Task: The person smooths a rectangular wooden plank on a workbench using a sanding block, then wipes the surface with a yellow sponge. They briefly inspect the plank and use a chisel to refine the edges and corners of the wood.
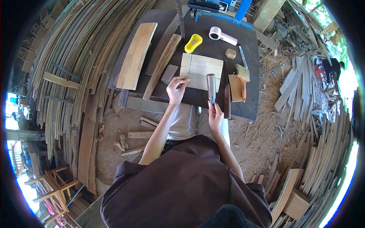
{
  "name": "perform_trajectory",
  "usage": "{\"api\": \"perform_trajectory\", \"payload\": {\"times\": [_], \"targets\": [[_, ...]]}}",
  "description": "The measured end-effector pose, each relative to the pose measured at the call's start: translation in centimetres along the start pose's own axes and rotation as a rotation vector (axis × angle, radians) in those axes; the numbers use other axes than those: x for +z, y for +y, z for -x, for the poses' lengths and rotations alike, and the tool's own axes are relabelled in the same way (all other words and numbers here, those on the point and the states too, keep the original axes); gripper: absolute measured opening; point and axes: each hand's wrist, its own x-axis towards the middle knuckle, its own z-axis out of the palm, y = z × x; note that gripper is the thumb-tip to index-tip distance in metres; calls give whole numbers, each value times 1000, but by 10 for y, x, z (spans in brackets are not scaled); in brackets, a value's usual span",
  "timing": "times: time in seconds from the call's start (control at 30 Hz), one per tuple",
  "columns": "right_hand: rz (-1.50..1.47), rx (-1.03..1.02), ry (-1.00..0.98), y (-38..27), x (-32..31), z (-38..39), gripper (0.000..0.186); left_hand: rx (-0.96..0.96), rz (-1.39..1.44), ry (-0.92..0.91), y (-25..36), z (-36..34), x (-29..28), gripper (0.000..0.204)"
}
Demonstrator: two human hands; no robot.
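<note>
My left hand (pixel 176 89) is closed in a pinch by the left edge of a pale wooden board (pixel 202 65); whatever its fingertips hold is too small to make out. My right hand (pixel 215 116) grips the thin lower end of a tool with a thick brownish cylindrical upper part (pixel 211 84), which stands up in front of the board's lower right part. The board lies on a dark tabletop (pixel 243 108) and has a line across its left side. Left of it, close to my left hand, sits a small grey-brown block (pixel 169 73).
Left are a wide plank (pixel 137 55) and a narrow wooden bar (pixel 162 66). Beyond the board lie a yellow holder (pixel 193 43) and a pale pink handheld fan (pixel 224 37). Right are a beige block (pixel 230 53), a marker (pixel 242 56), a brush (pixel 243 81) and a dark strip (pixel 227 102).
</note>
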Motion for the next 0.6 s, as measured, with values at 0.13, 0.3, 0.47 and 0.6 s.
{"api": "perform_trajectory", "payload": {"times": [0.13,0.3,0.47,0.6], "targets": [[-36,13,-3,6,2,1,20,-1,-5,-13,0,0,0,12],[-58,14,-8,8,2,1,22,-5,-7,-13,-1,0,0,11],[-42,26,-13,4,1,1,22,-23,-12,-12,-4,1,0,10],[-15,-12,-12,0,0,-1,16,-9,2,0,-5,-1,2,11]]}}
